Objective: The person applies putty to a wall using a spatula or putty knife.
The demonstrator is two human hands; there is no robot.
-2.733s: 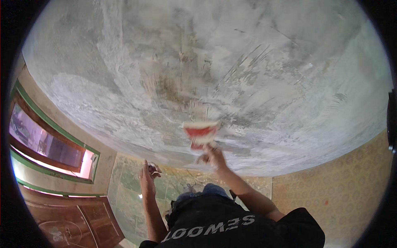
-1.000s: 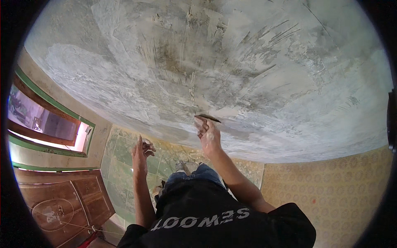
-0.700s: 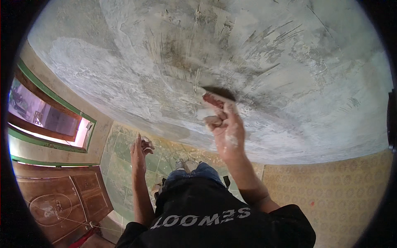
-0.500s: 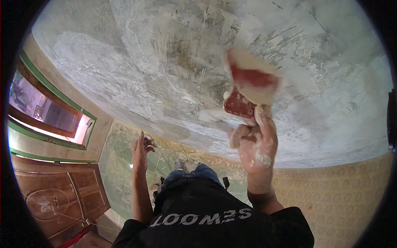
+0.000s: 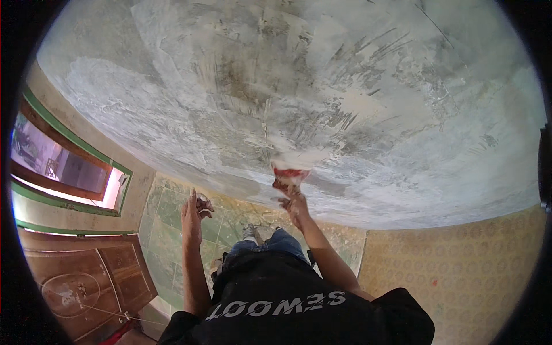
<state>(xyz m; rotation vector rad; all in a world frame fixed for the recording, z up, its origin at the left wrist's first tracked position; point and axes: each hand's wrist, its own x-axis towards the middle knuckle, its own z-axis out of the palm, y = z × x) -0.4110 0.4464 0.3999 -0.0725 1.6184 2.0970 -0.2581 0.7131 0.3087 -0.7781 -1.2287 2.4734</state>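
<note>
My right hand [image 5: 298, 210] is closed round a red putty spreader [image 5: 289, 173] with whitish paste on its blade. The blade meets the lower middle of the grey-and-white wall [image 5: 391, 121], where pale putty lies in uneven smears and streaks. To the left, away from the wall, my left hand [image 5: 196, 211] hangs in the air with whitish stains on its fingers. One finger stretches out while the others bend loosely, and I see nothing held in it.
Green tiles [image 5: 167, 215] run below the wall. At left are a green-framed window [image 5: 118, 190] and a brown wooden panelled door [image 5: 123, 267]. A yellowish patterned surface [image 5: 443, 276] stretches at lower right. My feet and jeans [image 5: 276, 241] show below.
My right hand has swept the putty spreader down and to the left along the wall. Light putty now shows where the spreader was. My left hand has barely moved.
</note>
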